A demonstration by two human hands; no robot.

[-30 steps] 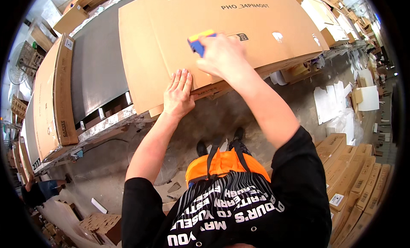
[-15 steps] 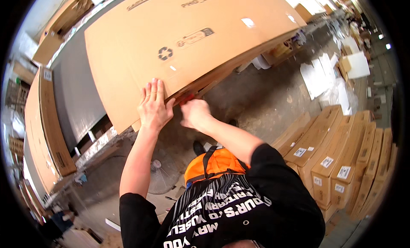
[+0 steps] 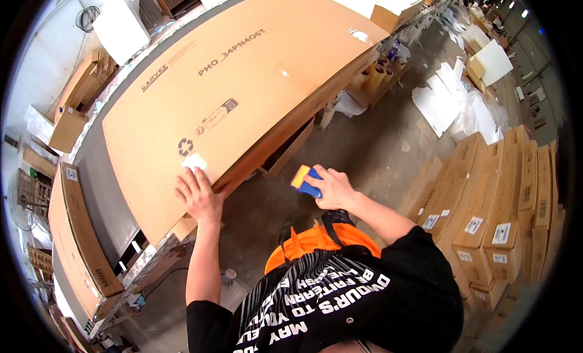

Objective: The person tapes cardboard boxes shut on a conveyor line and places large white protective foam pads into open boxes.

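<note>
A large flat cardboard box with dark printing and a recycling mark lies along the bench. My left hand rests on its near left part, fingers spread flat on top and thumb at the front edge. My right hand is off the box, in the air over the floor to its right. It is closed around a small blue and yellow hand tool, whose exact kind I cannot make out. Just left of my left hand's fingertips, a bright light reflection covers part of the box top.
A dark conveyor belt runs under the box, and another long carton sits on it at left. Several upright cartons stand close on my right. White sheets litter the floor beyond. Tape rolls fill a low shelf under the bench.
My right hand has drawn back from the box's front edge toward the right, bringing the blue and yellow tool into plain sight. My left hand stays on the box. The view has shifted.
</note>
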